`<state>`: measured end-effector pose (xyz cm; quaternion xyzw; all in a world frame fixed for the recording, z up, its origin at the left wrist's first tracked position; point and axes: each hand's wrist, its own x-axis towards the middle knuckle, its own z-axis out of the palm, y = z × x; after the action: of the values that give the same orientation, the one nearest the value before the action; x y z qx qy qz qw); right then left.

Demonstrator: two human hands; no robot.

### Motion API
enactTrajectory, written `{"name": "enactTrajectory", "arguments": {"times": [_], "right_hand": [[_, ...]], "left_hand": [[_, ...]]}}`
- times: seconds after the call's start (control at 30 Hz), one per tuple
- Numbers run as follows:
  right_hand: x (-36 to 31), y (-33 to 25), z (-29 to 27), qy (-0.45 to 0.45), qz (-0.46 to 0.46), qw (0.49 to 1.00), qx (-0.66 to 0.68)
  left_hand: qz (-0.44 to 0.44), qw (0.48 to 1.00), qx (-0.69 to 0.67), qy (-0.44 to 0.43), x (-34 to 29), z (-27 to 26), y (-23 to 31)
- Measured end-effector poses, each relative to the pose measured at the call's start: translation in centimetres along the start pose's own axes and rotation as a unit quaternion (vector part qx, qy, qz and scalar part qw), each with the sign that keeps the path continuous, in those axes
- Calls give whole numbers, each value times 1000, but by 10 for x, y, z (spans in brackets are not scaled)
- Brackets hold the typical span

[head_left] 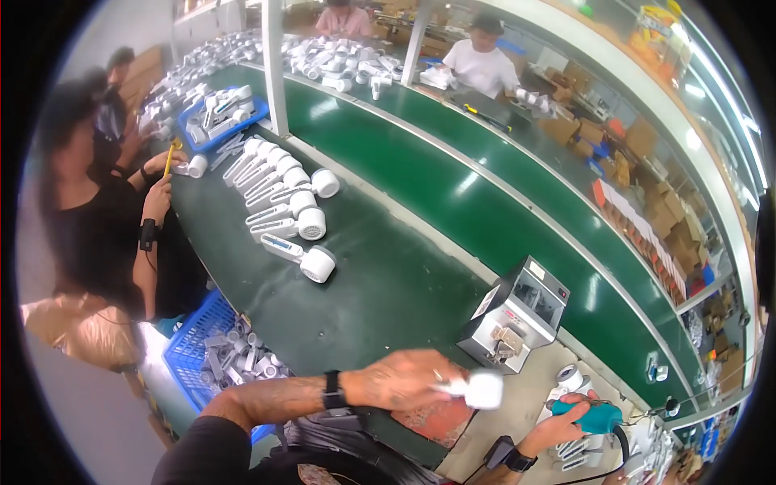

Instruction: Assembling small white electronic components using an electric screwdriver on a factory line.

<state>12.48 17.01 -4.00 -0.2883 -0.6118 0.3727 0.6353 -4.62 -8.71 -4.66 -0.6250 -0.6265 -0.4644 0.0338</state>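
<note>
Left hand: the left hand (400,381), slightly blurred, grips a white shower head (485,390) by its handle; the round end points right, above the tabletop's near edge.
Right hand: the right hand (566,419) is wrapped around a teal driver (596,418) at the tabletop's right end; a dark cord hangs from the driver.
Red mat: the red mat (436,422) lies at the near edge, below the left hand.
Machine: the silver-and-black machine (517,314) stands near the far edge, toward the right end, just beyond the held shower head.
Row: a row of shower heads (313,224) lies on the dark green tabletop (380,295), toward its left end, round ends to the right.
Tray: the blue tray (264,108), full of white parts, sits at the far left corner.
Crate: the blue crate (183,361), holding more white parts, is below the left edge.
Belt: the green belt (388,153) runs along the far edge.
Co-worker: beside the left edge, a person in black (97,218) holds a yellow tool (170,158).
</note>
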Motion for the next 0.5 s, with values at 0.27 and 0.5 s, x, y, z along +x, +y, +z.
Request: {"name": "enactTrajectory", "arguments": {"times": [0.27, 0.5], "right_hand": [[-21, -11, -9, -45, -10, 996, 72], [-35, -42, -38, -42, 49, 998, 4]], "left_hand": [[-222, 890, 387, 92, -26, -91, -52], [-129, 983, 109, 71, 81, -25, 26]]}}
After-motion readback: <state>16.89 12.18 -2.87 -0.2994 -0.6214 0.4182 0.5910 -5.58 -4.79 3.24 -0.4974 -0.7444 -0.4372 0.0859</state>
